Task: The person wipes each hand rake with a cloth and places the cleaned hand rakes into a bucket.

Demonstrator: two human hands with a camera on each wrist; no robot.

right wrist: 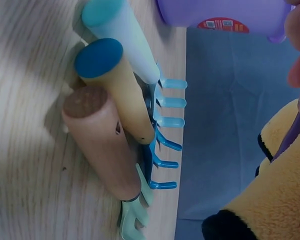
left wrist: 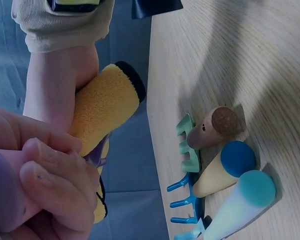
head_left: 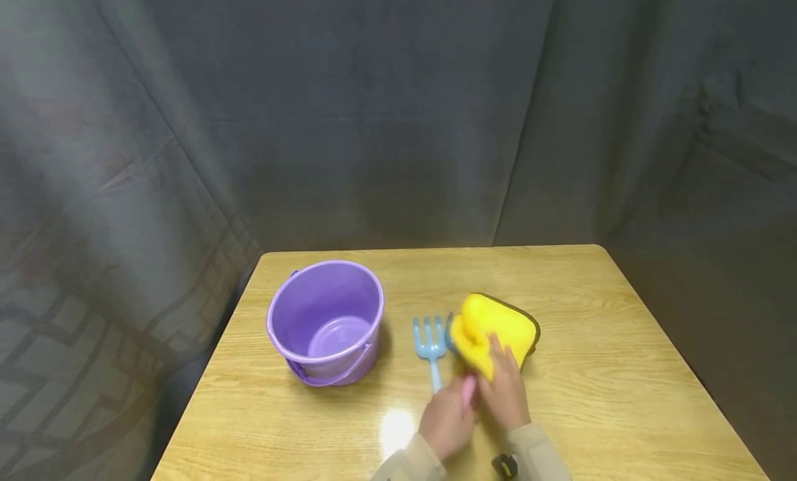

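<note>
My left hand [head_left: 447, 420] grips the pink handle [head_left: 469, 391] of a small tool; its handle end [left wrist: 5, 192] looks purple in the left wrist view. A slim purple part of the tool [right wrist: 290, 134] runs into a yellow cloth [head_left: 501, 325] with a dark edge. My right hand [head_left: 507, 391] holds this fluffy cloth folded about the tool, so the tool's head is mostly hidden. Below the hands lie a light blue hand fork [head_left: 429, 346], a darker blue fork [right wrist: 162, 162] and a green fork [right wrist: 132, 220], side by side on the table.
A purple bucket [head_left: 367, 360] with its handle down stands at the left of the wooden table [head_left: 591, 398]. Grey curtains [head_left: 386, 121] hang behind the table and at both sides. The forks' thick handles point toward the near side.
</note>
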